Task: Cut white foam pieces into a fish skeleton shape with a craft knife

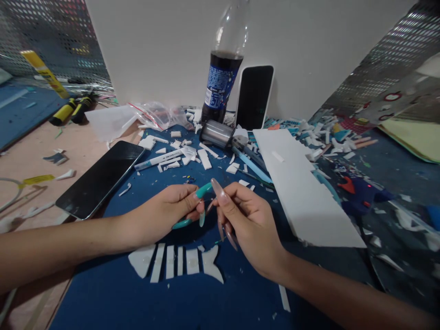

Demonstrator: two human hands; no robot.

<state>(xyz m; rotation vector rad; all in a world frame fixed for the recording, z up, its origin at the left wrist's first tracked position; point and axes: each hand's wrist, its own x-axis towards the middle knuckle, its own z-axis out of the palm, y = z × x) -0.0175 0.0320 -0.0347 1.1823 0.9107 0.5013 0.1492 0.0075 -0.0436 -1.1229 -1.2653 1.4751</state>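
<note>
My left hand (pixel 165 211), with long teal nails, is closed in a pinch above the blue mat (pixel 240 298). Right beside it, my right hand (pixel 252 224), with long pinkish nails, also pinches, its thumb against the forefinger. The fingertips of both hands nearly meet. Whatever lies between them is too small and too covered to make out. Just below my hands, white foam pieces (pixel 170 262) lie in a row shaped like a fish, cut into separate strips with a head and a forked tail. Clear spots show on some strips.
A black phone (pixel 103 178) lies at left, near a marker pen (pixel 158 159). Behind are a spool of clear line (pixel 217 133), a cola bottle (pixel 223 82) and an upright phone (pixel 254 97). At right are a white foam sheet (pixel 309 201) and a glue gun (pixel 362 195). Scraps litter the mat.
</note>
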